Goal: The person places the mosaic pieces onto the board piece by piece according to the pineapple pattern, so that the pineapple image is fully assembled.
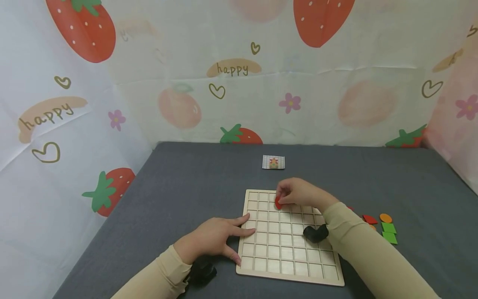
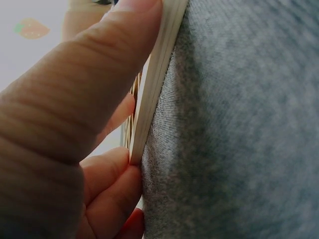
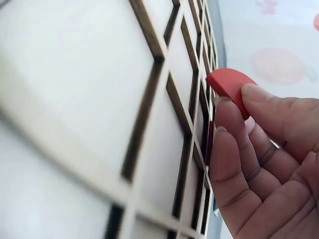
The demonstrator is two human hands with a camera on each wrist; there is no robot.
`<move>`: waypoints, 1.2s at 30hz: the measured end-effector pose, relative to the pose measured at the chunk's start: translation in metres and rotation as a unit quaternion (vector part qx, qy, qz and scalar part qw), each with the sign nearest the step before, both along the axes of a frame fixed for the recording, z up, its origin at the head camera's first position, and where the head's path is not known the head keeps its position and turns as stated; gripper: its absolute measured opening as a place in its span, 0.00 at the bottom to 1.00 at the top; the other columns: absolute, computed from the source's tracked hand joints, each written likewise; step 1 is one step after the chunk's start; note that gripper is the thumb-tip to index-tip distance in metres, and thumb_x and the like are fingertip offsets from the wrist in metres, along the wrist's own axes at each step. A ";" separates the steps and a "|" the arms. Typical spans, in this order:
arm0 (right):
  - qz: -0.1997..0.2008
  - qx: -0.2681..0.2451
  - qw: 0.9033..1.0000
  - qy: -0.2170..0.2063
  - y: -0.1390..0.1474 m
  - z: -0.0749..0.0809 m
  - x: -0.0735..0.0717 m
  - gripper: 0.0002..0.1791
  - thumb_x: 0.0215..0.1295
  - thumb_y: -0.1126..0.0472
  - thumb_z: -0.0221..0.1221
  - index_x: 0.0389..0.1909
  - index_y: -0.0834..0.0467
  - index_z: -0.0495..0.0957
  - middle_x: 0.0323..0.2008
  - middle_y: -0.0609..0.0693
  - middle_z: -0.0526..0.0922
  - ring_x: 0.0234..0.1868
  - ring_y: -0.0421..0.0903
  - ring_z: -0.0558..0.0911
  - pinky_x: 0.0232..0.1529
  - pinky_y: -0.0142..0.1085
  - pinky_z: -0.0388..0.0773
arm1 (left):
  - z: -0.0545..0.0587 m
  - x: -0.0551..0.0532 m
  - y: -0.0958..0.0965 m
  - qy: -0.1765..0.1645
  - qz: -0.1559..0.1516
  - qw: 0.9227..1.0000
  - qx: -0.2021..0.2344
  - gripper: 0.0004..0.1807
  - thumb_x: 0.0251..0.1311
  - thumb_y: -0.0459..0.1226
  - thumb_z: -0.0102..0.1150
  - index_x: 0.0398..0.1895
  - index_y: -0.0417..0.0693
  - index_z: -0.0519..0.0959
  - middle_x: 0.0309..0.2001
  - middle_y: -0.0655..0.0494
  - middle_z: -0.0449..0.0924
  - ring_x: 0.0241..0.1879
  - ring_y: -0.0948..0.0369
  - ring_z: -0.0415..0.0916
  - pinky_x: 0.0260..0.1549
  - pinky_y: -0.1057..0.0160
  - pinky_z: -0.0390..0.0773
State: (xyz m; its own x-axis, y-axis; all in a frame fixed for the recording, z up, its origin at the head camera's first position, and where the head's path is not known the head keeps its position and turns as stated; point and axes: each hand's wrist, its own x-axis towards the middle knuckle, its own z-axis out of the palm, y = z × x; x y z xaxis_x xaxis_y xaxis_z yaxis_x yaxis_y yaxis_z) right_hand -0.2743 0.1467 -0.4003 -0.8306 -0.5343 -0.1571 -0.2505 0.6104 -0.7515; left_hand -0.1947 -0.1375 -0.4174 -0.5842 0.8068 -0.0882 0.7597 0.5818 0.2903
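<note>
A pale wooden grid board (image 1: pixel 286 252) lies on the table, divided into square cells. My left hand (image 1: pixel 214 236) rests at its left edge with fingers spread; in the left wrist view the thumb (image 2: pixel 119 45) and fingertips lie along the board's side (image 2: pixel 154 84). Over the far rows, my right hand (image 1: pixel 303 193) pinches a red wooden piece (image 3: pixel 232 85) with a curved edge between thumb and fingers. Just below those fingers, another red piece (image 3: pixel 211 142) sits at the grid in the right wrist view.
Right of the board, partly behind the right sleeve, lie red (image 1: pixel 369 219), orange (image 1: pixel 386 218) and green (image 1: pixel 389 228) pieces. A small card (image 1: pixel 274 162) with a coloured pattern lies beyond the board. Printed cloth walls stand behind and beside the grey table (image 1: pixel 186 178).
</note>
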 end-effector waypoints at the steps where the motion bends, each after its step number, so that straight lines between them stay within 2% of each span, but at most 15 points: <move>1: -0.002 0.002 1.000 -0.001 -0.002 0.000 -0.001 0.02 0.58 0.64 0.60 0.28 0.55 0.78 0.26 0.46 0.80 0.29 0.44 0.76 0.34 0.38 0.72 | 0.000 0.000 0.000 -0.001 0.001 1.000 0.000 0.45 0.36 0.67 0.56 0.64 0.67 0.64 0.69 0.55 0.54 0.61 0.62 0.64 0.51 0.62 0.69; 10: -0.009 0.044 0.999 0.010 -0.011 -0.003 -0.005 0.05 0.57 0.64 0.61 0.24 0.53 0.79 0.25 0.44 0.81 0.28 0.42 0.76 0.33 0.36 0.72 | 0.003 0.001 0.001 -0.004 0.001 1.000 -0.005 0.45 0.36 0.66 0.57 0.64 0.67 0.65 0.69 0.55 0.54 0.61 0.62 0.64 0.51 0.62 0.69; 20: -0.022 0.085 0.996 0.022 -0.016 0.001 -0.005 0.05 0.55 0.61 0.64 0.21 0.51 0.82 0.23 0.43 0.80 0.26 0.42 0.73 0.30 0.35 0.69 | 0.003 0.001 0.001 0.000 0.004 1.000 -0.005 0.45 0.36 0.65 0.58 0.64 0.67 0.65 0.69 0.55 0.54 0.61 0.61 0.64 0.51 0.62 0.70; 26: -0.034 0.111 0.992 0.046 -0.019 0.001 -0.005 0.07 0.53 0.61 0.65 0.18 0.51 0.82 0.21 0.41 0.79 0.25 0.41 0.72 0.29 0.35 0.68 | 0.003 0.001 0.001 -0.002 0.003 1.000 -0.005 0.45 0.36 0.66 0.58 0.64 0.67 0.64 0.69 0.56 0.54 0.61 0.61 0.63 0.51 0.61 0.69; 30: -0.026 0.117 0.991 0.061 -0.020 0.001 -0.004 0.09 0.51 0.64 0.65 0.15 0.52 0.80 0.19 0.41 0.77 0.23 0.41 0.70 0.27 0.34 0.68 | 0.003 0.001 0.001 -0.007 0.005 1.000 -0.008 0.45 0.36 0.66 0.57 0.64 0.67 0.64 0.69 0.56 0.54 0.61 0.61 0.63 0.51 0.61 0.69; 36: -0.023 0.116 0.991 0.055 -0.022 0.004 -0.002 0.09 0.53 0.63 0.64 0.17 0.53 0.79 0.20 0.43 0.77 0.23 0.41 0.70 0.26 0.34 0.68 | 0.004 0.002 0.002 -0.010 0.006 1.000 -0.006 0.44 0.37 0.66 0.57 0.64 0.68 0.64 0.69 0.56 0.54 0.61 0.61 0.63 0.51 0.61 0.69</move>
State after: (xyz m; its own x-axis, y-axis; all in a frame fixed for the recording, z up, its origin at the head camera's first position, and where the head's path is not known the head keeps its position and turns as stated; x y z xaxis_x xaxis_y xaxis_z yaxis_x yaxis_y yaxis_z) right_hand -0.2764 0.1244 -0.3968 -0.8717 -0.4563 -0.1787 -0.2915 0.7759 -0.5594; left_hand -0.1929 -0.1356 -0.4138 -0.5920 0.7983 -0.1106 0.7464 0.5949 0.2983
